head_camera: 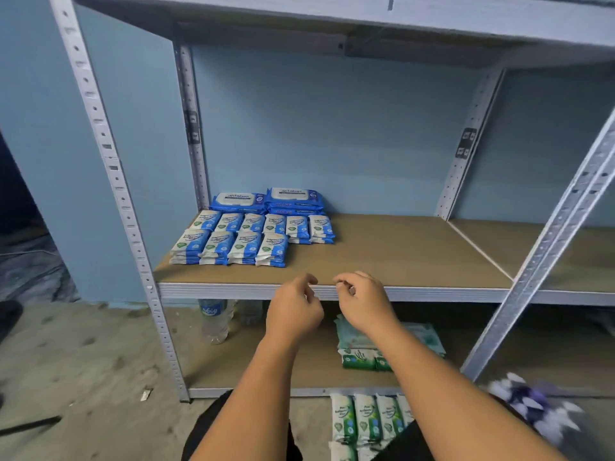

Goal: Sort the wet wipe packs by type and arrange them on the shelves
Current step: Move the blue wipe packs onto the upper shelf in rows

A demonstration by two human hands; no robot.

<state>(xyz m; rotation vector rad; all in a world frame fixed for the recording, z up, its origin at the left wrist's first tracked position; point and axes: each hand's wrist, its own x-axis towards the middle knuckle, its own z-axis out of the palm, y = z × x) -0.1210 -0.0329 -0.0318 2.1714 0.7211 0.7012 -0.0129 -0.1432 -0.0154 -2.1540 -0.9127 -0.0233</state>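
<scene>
Nearest, on the concrete floor (83,361) at the right, a row of green-and-white wipe packs (366,420) lies side by side, partly hidden by the right forearm; further right is a purple and white blur (532,400) too smeared to name. Both forearms reach forward to the front edge of the middle shelf (432,289). There the left hand (294,311) and the right hand (364,302) hang close together, fingers loosely curled, each grip slack and holding nothing. Below them on the bottom shelf (266,371) lie green packs (362,359) with pale teal packs (422,337) stacked behind, and a clear water bottle (214,322) stands to the left. On the middle shelf's left half, small blue-and-white wipe packs (246,241) sit in two tidy rows of low stacks, four in front and six behind. Touching that back row, against the blue wall (366,128), lie the large blue packs (266,199): one on the left and a stack on the right.
</scene>
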